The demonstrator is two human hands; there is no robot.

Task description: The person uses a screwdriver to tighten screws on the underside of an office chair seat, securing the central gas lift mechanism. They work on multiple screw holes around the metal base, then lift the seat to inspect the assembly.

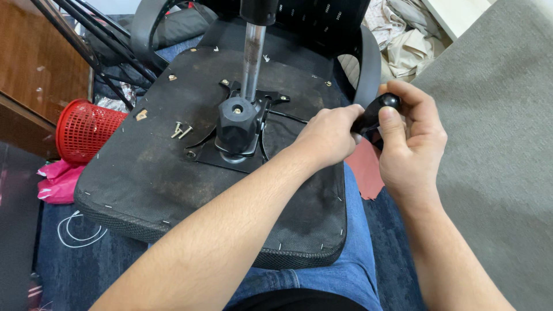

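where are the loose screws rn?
In the head view, the loose screws lie on the upturned chair seat underside, left of the black mechanism, toward the red basket side.

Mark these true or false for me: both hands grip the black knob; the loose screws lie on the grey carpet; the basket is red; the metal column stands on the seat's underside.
Both hands, left hand and right hand, grip the black knob: true.
The loose screws lie on the carpet: false, they lie on the seat underside.
The basket is red: true.
The metal column stands on the seat underside: true.
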